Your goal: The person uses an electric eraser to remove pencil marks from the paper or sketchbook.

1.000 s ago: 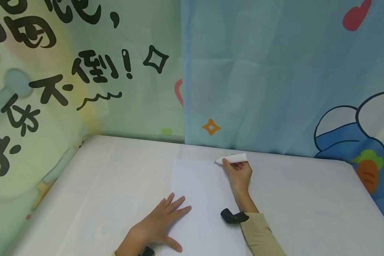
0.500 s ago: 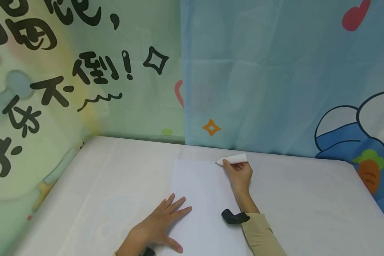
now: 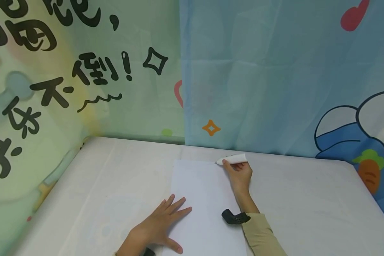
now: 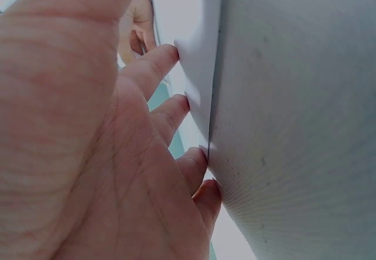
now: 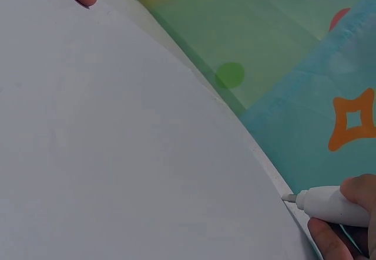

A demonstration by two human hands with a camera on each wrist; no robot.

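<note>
A sheet of white paper [image 3: 204, 206] lies on the white-covered table. My left hand [image 3: 156, 222] rests across its left edge, fingers spread; in the left wrist view several fingertips [image 4: 170, 51] touch down along that edge. At the far right corner of the sheet, my right hand [image 3: 240, 176] pinches a thick white pen-like tube [image 3: 233, 159] between thumb and fingers. The tube lies tilted, its narrow grey tip [image 5: 289, 198] pointing left, right at the paper's corner. In the right wrist view the thumb [image 5: 359, 191] lies on top of its white body.
The white table [image 3: 307, 199] extends to both sides of the paper. Behind it hang a green printed cloth [image 3: 140, 117] with black characters and a blue cloth [image 3: 259, 89]. A black wrist-camera mount [image 3: 234, 217] juts out over the sheet's right side.
</note>
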